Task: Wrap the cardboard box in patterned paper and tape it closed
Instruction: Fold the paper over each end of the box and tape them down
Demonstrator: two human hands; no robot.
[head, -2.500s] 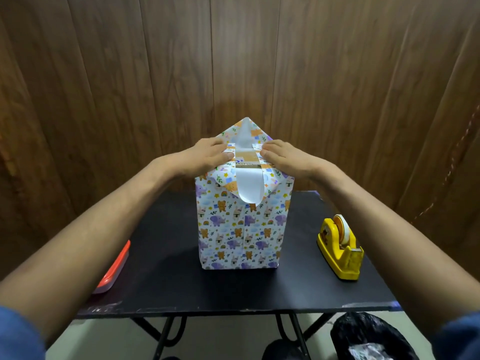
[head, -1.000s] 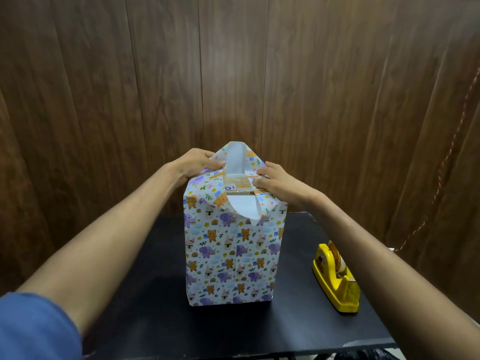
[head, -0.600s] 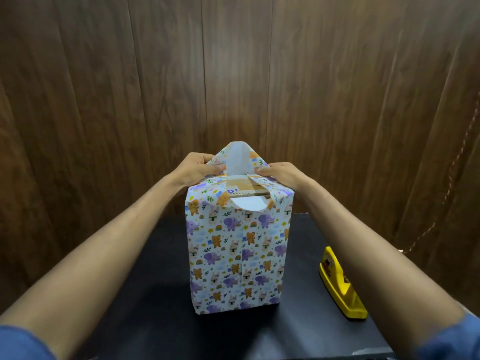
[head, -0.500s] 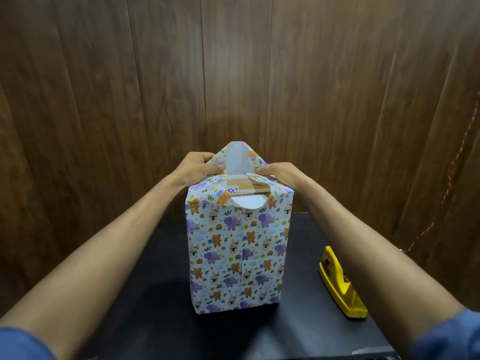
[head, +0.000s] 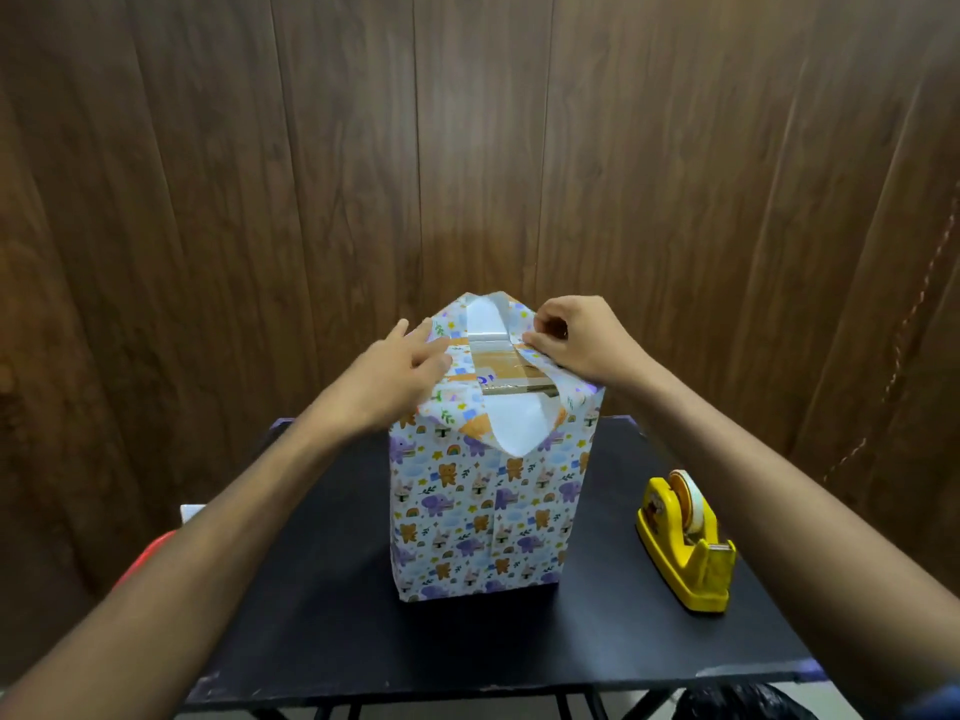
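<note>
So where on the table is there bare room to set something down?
Bare black table lies left of the wrapped box, in front of it, and between it and the tape dispenser. The box top is crowded by both hands.

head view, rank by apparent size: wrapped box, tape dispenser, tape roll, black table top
1. black table top
2. wrapped box
3. tape dispenser
4. tape roll, which sits in the dispenser

The gaps look clear; the wide-angle lens should not change the order.
</note>
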